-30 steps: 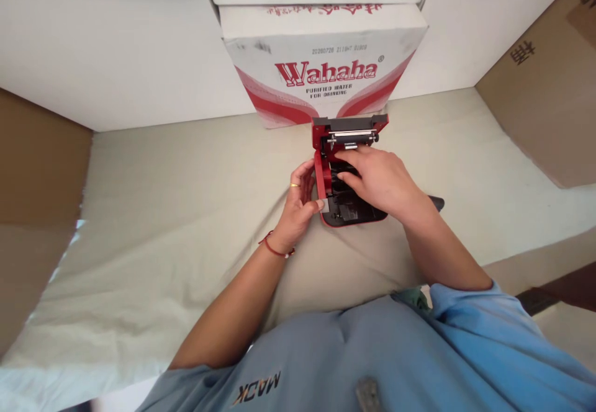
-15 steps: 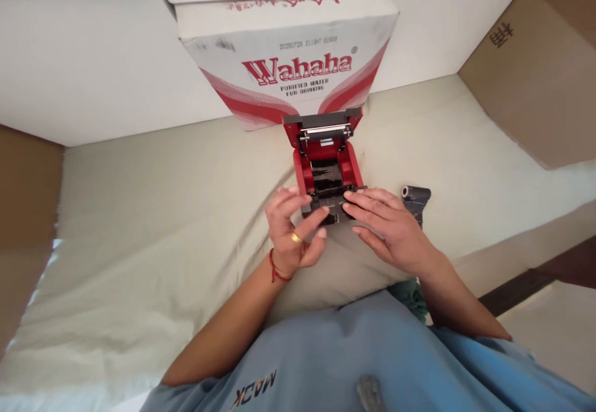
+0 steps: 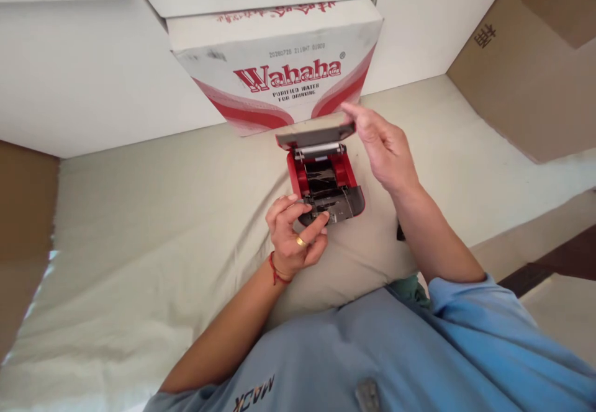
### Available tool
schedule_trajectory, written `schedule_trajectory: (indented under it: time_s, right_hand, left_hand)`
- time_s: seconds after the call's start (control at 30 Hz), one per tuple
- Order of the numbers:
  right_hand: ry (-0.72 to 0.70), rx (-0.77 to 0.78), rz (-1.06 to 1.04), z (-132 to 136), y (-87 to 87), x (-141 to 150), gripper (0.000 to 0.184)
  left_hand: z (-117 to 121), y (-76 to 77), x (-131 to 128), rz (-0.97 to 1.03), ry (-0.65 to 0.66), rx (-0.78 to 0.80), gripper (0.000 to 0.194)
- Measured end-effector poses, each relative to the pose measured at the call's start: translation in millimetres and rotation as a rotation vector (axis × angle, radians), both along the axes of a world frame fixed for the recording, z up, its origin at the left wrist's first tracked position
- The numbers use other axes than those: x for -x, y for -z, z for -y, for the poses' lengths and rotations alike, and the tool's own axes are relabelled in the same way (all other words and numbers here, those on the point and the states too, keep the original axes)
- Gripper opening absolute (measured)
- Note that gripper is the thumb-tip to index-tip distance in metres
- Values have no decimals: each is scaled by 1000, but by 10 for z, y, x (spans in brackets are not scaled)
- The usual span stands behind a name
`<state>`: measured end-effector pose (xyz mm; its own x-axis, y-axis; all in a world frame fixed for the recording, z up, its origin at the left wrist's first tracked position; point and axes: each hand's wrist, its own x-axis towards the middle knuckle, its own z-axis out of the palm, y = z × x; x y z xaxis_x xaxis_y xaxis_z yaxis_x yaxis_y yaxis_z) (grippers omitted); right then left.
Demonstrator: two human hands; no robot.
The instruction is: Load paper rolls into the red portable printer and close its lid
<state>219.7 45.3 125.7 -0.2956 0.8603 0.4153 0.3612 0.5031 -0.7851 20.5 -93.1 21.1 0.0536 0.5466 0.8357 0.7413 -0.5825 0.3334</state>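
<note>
A small red label printer (image 3: 326, 179) lies open on a beige cloth (image 3: 153, 226), with black ribbon showing inside. Its grey lid (image 3: 315, 134) stands tilted up at the far end. My left hand (image 3: 294, 237), wearing a gold ring and a red string bracelet, has its fingers curled on the near left corner of the printer. My right hand (image 3: 382, 146) reaches over the right side, and its extended fingertips touch the right end of the lid.
A white and red Wahaha water carton (image 3: 279, 64) stands right behind the printer, among plain white cartons (image 3: 84, 83). A brown cardboard box (image 3: 531, 71) stands at the right, another at the far left. A dark object (image 3: 400, 233) peeks out under my right forearm.
My right hand left the printer's near edge and rose to the lid, which has tipped forward. My left hand has settled on the near left corner. The view shifted left.
</note>
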Motion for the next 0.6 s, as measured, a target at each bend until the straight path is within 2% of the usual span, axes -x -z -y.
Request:
schedule_trajectory:
  time_s: [0.07, 0.17, 0.23, 0.3, 0.43, 0.53, 0.6]
  right_hand:
    - [13, 23, 12, 192, 4, -56, 62]
    - [-61, -21, 76, 516, 147, -195, 47]
    - [-109, -64, 126, 694, 280, -265, 37]
    - [-105, -81, 163, 813, 379, -293, 36]
    - [-72, -96, 169, 877, 401, -268, 35]
    - [-68, -71, 201, 849, 355, -252, 35]
    - [-56, -76, 227, 830, 342, -244, 35]
  left_hand:
    - [7, 3, -7, 3, -12, -19, 44]
    - [8, 3, -9, 0, -22, -20, 39]
    - [-6, 11, 8, 17, 16, 6, 40]
    - [-32, 25, 43, 84, 89, 29, 46]
    - [-98, 25, 138, 312, 155, 145, 55]
    - [-120, -17, 186, 396, 136, 284, 48]
    - [-123, -37, 200, 421, 105, 314, 42]
